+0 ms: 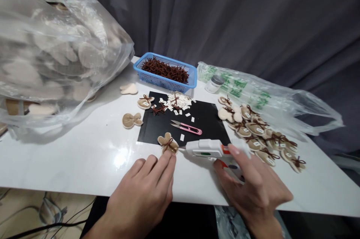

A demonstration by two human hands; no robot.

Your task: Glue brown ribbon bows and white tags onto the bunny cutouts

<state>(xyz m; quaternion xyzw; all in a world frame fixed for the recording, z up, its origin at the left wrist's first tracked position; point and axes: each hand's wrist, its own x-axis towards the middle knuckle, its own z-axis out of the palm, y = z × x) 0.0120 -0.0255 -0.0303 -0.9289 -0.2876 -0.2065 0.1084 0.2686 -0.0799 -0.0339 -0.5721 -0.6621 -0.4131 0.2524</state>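
My right hand (254, 184) grips a white glue gun (209, 148), its nozzle pointing left at a tan fabric bunny-shaped piece with a brown bow (168, 144). My left hand (144, 190) lies flat on the white table (84, 156), fingers stretched out, fingertips touching the lower edge of that piece. The piece sits at the front edge of a black mat (208, 119). Pink thread snips (187, 127) lie on the mat just behind.
A blue basket of brown bows (165, 71) stands at the back. White labels (180, 102) are scattered on the mat. Several finished pieces (258, 130) are piled at right. A big plastic bag of fabric shapes (56, 55) fills the left. A small jar (214, 83) and plastic bag (281, 100) sit behind.
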